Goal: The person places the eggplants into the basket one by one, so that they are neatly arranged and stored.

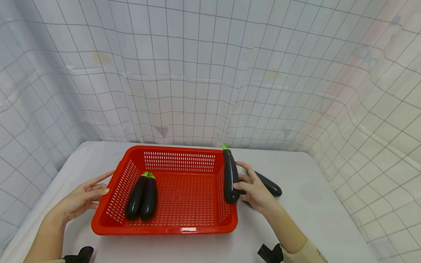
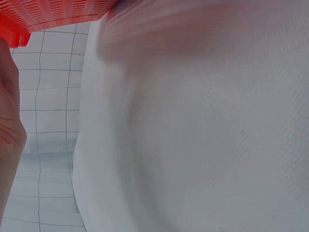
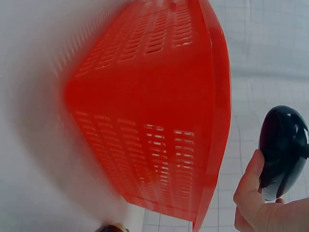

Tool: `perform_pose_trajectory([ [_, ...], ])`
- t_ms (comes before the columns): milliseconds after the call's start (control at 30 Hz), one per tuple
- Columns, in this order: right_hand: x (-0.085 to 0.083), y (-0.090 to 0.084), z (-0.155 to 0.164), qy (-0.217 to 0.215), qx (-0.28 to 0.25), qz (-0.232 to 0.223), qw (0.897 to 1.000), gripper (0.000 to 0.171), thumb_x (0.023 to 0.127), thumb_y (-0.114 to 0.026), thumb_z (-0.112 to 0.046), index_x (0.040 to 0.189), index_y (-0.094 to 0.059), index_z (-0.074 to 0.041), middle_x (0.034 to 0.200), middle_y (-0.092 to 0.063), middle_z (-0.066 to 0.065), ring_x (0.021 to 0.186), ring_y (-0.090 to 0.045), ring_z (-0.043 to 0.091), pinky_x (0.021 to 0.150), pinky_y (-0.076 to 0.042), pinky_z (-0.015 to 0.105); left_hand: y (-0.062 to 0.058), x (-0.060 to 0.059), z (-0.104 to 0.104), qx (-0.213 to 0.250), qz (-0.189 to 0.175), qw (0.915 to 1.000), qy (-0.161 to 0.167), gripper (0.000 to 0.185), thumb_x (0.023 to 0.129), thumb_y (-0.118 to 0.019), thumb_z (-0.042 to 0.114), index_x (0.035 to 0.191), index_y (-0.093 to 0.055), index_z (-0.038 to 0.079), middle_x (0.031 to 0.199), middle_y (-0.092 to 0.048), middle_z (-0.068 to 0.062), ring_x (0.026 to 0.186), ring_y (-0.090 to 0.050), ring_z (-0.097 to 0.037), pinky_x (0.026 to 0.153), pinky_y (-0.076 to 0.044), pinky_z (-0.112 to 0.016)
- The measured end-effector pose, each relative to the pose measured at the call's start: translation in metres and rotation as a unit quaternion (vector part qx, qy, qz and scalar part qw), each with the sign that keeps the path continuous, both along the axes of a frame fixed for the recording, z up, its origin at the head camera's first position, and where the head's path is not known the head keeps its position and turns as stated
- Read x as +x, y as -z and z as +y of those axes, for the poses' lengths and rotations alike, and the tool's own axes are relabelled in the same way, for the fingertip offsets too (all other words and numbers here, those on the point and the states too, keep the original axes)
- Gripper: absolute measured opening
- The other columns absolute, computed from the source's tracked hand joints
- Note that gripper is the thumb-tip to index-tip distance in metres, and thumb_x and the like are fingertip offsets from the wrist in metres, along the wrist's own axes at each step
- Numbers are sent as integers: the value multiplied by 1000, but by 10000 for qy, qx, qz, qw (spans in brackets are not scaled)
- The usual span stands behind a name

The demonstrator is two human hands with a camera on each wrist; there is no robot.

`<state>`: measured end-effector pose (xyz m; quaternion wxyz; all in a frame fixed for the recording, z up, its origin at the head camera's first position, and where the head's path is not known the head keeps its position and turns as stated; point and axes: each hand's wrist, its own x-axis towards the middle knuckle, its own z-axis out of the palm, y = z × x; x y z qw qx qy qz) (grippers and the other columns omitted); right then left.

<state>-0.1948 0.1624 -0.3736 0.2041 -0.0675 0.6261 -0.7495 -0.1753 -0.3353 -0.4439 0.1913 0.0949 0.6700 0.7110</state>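
A red plastic basket [image 1: 184, 231] with slotted walls stands in the middle of the table. Two dark eggplants lie side by side in its left part, one eggplant [image 1: 135, 201] left of the other [image 1: 149, 199], green stems pointing away. My right hand [image 1: 254, 191] grips another eggplant [image 1: 231, 175] above the basket's right rim, stem end pointing away; the right wrist view shows this eggplant [image 3: 282, 150] beyond the rim, thumb on its side. My left hand [image 1: 80, 199] rests with extended fingers against the basket's left rim.
On the table right of the basket lies an eggplant [image 1: 270, 184], partly hidden behind my right hand. A white cloth covers the table [image 1: 309, 219]. Checked white curtains [image 1: 197, 91] hang behind and at both sides.
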Motion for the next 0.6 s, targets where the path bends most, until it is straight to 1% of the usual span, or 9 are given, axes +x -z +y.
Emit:
perform_pose_trajectory([
  [100, 0, -2, -11, 1, 22, -52, 10000, 71, 80, -58, -1, 140, -25, -23, 116, -49, 11, 90, -57, 21, 74, -52, 38, 0, 0, 0, -82, -16, 9999, -66, 47, 98, -39, 12, 124, -45, 49, 110, -64, 13, 92, -65, -15, 72, -53, -43],
  [200, 1, -4, -22, 39, 128, -52, 9999, 68, 81, -59, -3, 138, -28, -23, 116, -49, 11, 95, -57, 22, 78, -52, 42, 1, 0, 0, -98, -19, 9999, -93, 46, 98, -39, 12, 125, -44, 49, 110, -64, 13, 92, -65, -15, 72, -53, -43],
  [367, 4, -6, -38, 100, 206, -120, 9997, 64, 80, -59, -4, 135, -32, -25, 119, -45, 15, 100, -55, 25, 80, -50, 46, 1, -1, 0, -7, -22, 10000, -61, 47, 98, -39, 11, 125, -45, 48, 110, -64, 12, 92, -65, -15, 72, -53, -43],
  [600, 10, -8, -60, 36, 133, -236, 9996, 66, 81, -60, -4, 135, -30, -25, 124, -41, 17, 101, -54, 28, 81, -50, 49, 1, -1, -1, 21, -1, 10000, -23, 47, 98, -38, 10, 126, -44, 48, 110, -64, 11, 92, -64, -15, 72, -54, -43],
])
